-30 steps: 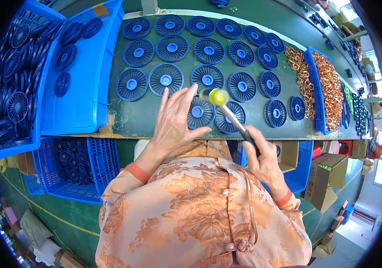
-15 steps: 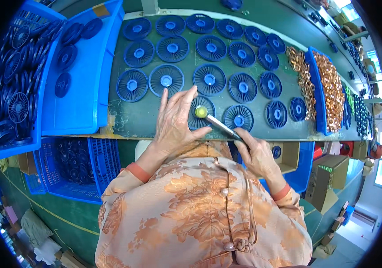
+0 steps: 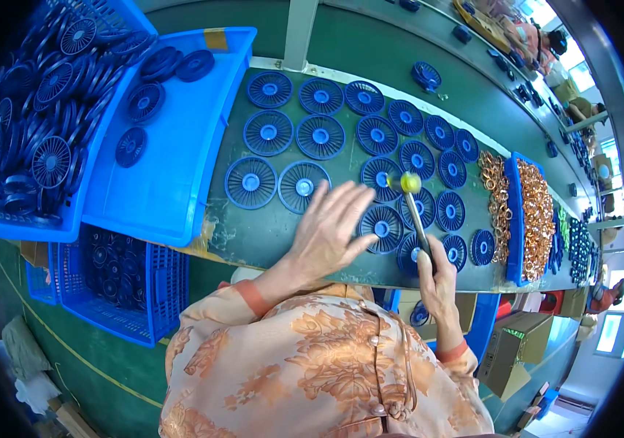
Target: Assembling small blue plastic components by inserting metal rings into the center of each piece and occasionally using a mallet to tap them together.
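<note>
My right hand (image 3: 437, 281) grips the dark handle of a small mallet (image 3: 415, 212). Its yellow-green head is raised over the rows of round blue fan grilles and is smeared by motion. My left hand (image 3: 331, 232) is open, palm down, its fingers spread above the green tabletop. The fingertips are close to a grille (image 3: 301, 188) with a pale shiny centre; whether they touch it I cannot tell. To the right of my left hand lies another grille (image 3: 380, 229), flat on the table. The mallet and right hand partly cover a grille (image 3: 408, 252) near the front edge.
On the left, a deep blue crate (image 3: 71, 212) is heaped with grilles beside a blue tray (image 3: 180, 131) with several more. Copper-coloured rings fill a blue bin (image 3: 514, 241) on the right and lie loose beside it. Below stand another crate (image 3: 155, 292) and a cardboard box (image 3: 513, 350).
The mallet has swung up and away from the grille near my left hand. My left hand's fingers have turned flatter and spread. The whole view has shifted.
</note>
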Available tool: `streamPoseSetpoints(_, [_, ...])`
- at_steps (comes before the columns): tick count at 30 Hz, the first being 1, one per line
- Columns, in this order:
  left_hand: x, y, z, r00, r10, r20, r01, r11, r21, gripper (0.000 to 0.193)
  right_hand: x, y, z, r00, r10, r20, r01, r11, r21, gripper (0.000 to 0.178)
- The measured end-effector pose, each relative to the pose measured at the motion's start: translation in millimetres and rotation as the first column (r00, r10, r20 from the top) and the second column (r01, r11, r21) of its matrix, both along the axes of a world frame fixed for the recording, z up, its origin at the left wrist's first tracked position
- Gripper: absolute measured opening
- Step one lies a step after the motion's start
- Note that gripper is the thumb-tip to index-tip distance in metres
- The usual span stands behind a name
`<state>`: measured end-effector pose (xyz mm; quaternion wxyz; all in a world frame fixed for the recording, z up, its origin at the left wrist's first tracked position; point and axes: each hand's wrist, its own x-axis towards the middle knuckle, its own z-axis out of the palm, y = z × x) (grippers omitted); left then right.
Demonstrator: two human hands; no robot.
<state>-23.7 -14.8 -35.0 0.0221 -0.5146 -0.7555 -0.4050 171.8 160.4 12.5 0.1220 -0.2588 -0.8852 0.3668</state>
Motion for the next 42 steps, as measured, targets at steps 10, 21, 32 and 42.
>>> streamPoseSetpoints(10, [-59.7,-5.2,10.1,0.982,0.179,-0.068,-0.191,0.932,-0.308,0.079,-182.7,6.8,16.4,0.997,0.07,-0.043,-0.071,0.997,-0.038,0.037])
streamPoseSetpoints(21, [-45.3,-32.2,14.8,0.983,0.176,0.045,-0.159,0.953,-0.256,0.088,-216.5,10.0,5.8,0.985,0.114,0.127,-0.135,0.976,0.169,0.036])
streamPoseSetpoints(32, [-33.9,-53.0,7.2,0.97,0.241,0.021,-0.225,0.928,-0.296,0.097,-180.4,-2.7,21.2,0.988,0.124,0.088,-0.137,0.977,0.164,0.035])
streamPoseSetpoints(42, [-26.4,-52.5,4.3,0.957,0.29,-0.013,-0.285,0.929,-0.234,0.093,-122.2,-19.4,16.8,0.967,0.169,0.189,-0.186,0.98,0.076,0.032])
